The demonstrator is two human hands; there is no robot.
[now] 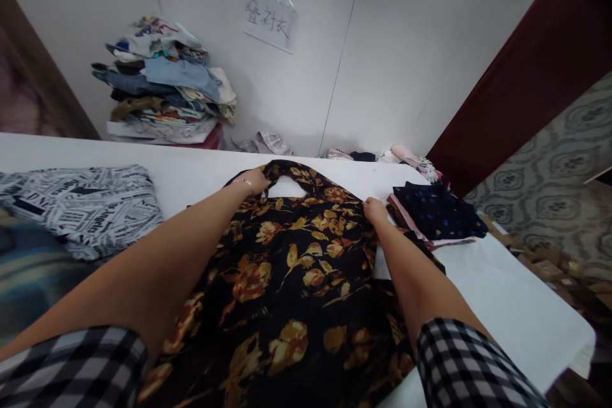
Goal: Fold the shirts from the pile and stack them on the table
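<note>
A black shirt with gold and orange flowers lies spread on the white table, its collar end toward the wall. White tabletop shows through the neck opening. My left hand is closed on the shirt beside the neck opening. At the right shoulder edge, my right hand pinches the cloth. The shirt's lower part runs toward me between my forearms. Part of its right side is hidden under my right forearm.
Folded clothes, navy on top, sit at the right. A black-and-white lettered garment and a blurred plaid one lie left. A tall clothes pile stands by the wall, near a paper sign. The white table ends at right.
</note>
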